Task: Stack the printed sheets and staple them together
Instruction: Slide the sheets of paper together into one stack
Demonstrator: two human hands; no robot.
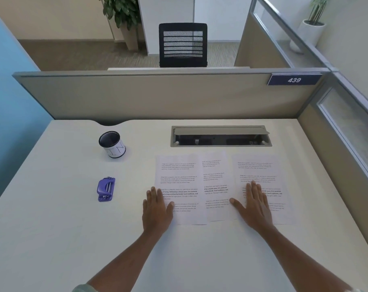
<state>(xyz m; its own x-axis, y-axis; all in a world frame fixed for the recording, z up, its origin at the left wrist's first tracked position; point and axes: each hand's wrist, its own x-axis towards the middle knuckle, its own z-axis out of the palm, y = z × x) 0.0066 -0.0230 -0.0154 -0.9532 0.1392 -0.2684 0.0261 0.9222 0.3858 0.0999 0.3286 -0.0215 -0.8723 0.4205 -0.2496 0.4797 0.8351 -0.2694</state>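
Far left on the desk (52, 228) stands the pen cup (112, 145), and nearer me the purple stapler (106, 189), well apart from the paper. I leave it until the sheets are squared. My left grip (156, 209) lies open, fingers straight, flat across the lower left edge of the left sheet (178, 171), palm partly on bare desk. That sheet overlaps the middle sheet (215, 186), whose text is cut off along its left side. The right sheet (258, 167) lies just beside the middle one; whether they overlap I cannot tell. My right grip (255, 205) is open too, pressed flat on the right sheet's lower half, thumb spread toward the middle sheet. The step, as I judge it, is gathering: press lightly, slide both outer sheets inward over the middle one without creasing, then tap the edges even before stapling a corner.
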